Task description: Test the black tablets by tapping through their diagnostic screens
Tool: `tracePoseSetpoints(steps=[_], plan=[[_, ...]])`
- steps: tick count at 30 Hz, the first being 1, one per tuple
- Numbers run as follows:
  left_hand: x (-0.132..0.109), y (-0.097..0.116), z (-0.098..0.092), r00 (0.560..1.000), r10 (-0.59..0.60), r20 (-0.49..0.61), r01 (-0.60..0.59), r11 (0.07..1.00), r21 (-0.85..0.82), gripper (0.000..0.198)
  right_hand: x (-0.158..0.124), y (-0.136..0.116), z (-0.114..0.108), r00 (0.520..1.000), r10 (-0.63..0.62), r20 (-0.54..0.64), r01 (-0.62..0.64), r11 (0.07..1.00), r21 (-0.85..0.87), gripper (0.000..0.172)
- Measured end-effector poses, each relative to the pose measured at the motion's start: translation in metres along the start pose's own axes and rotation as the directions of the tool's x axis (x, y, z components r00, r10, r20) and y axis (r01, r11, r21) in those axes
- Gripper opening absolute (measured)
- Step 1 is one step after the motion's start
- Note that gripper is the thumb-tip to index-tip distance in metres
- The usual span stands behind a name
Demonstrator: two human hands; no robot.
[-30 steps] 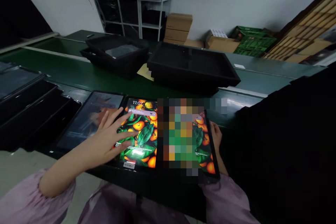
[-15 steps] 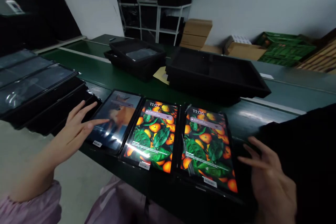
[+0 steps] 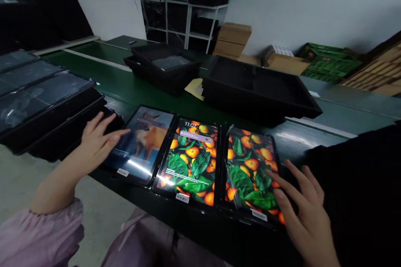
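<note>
Three lit tablets lie side by side on the green work surface in front of me. The left tablet (image 3: 142, 144) has a dim picture of an orange-brown animal. On the middle tablet (image 3: 191, 158) a bright picture of oranges and leaves shows with the time 11:07. The right tablet (image 3: 250, 167) has the same oranges, without clock text. My left hand (image 3: 98, 142) is open, its index finger over the left tablet's edge. Fingers spread, my right hand (image 3: 302, 204) reaches over the right tablet's right edge; whether a fingertip touches the glass I cannot tell.
Stacked black trays with dark tablets (image 3: 44, 91) stand at the left. Behind the tablets are more black trays (image 3: 260, 87) and a yellow paper (image 3: 196, 88). Cardboard boxes (image 3: 233, 39), a green crate (image 3: 330, 61) and a white rack (image 3: 194, 8) stand beyond.
My right hand has moved left, over the right tablet, whose clock and notification have vanished. The left tablet's picture looks clearer. My view has shifted slightly; my left hand holds its pointing pose.
</note>
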State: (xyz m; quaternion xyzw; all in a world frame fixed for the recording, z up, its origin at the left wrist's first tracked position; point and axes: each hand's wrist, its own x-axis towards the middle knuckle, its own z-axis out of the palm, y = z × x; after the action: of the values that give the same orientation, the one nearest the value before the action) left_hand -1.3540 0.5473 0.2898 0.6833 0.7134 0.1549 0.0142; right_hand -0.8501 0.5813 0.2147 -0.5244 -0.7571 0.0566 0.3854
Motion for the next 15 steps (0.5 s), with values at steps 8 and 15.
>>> tracePoseSetpoints(steps=[8,15], plan=[[-0.007,-0.005,0.013,0.986,-0.146,-0.073,0.118,0.947,-0.299,0.044,-0.002,-0.1,0.024,0.87,-0.331,0.365,0.344,0.938,0.03,0.036],[-0.032,-0.018,0.004,0.904,-0.421,-0.068,0.331,0.794,-0.51,0.05,0.008,-0.107,0.056,0.983,-0.121,0.137,0.134,0.987,-0.085,0.038]])
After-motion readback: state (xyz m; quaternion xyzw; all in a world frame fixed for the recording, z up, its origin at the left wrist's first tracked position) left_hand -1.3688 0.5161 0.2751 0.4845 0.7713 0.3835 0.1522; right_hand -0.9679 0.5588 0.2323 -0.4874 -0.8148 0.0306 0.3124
